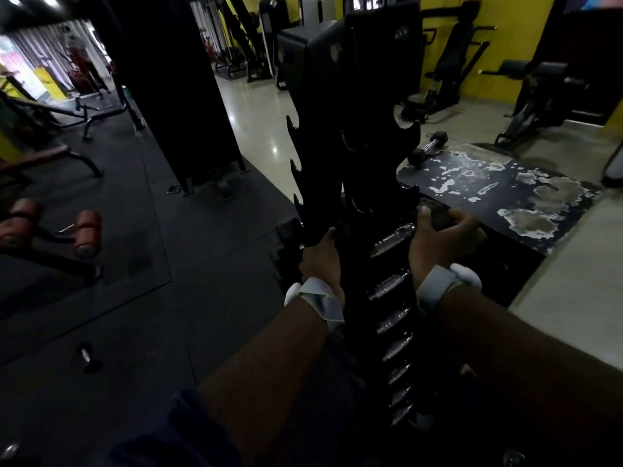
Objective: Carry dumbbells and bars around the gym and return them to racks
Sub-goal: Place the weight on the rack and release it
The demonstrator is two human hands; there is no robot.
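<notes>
A tall black dumbbell rack (pixel 354 156) with hooked cradles stands right in front of me. Several dumbbells lie stacked in it, their knurled chrome handles (pixel 391 284) showing in a column. My right hand (pixel 441 241) grips the black head of the topmost dumbbell (pixel 392 241) on the rack's right side. My left hand (pixel 320 257) holds on at the left side of the rack, at that dumbbell's other end; what its fingers curl round is lost in the dark. Both wrists wear grey straps.
A loose dumbbell (pixel 428 148) lies on a worn black mat (pixel 505 187) behind the rack at right. Another small dumbbell (pixel 88 357) lies on the dark rubber floor at lower left. A bench with brown roller pads (pixel 86 230) stands left. Machines line the yellow wall.
</notes>
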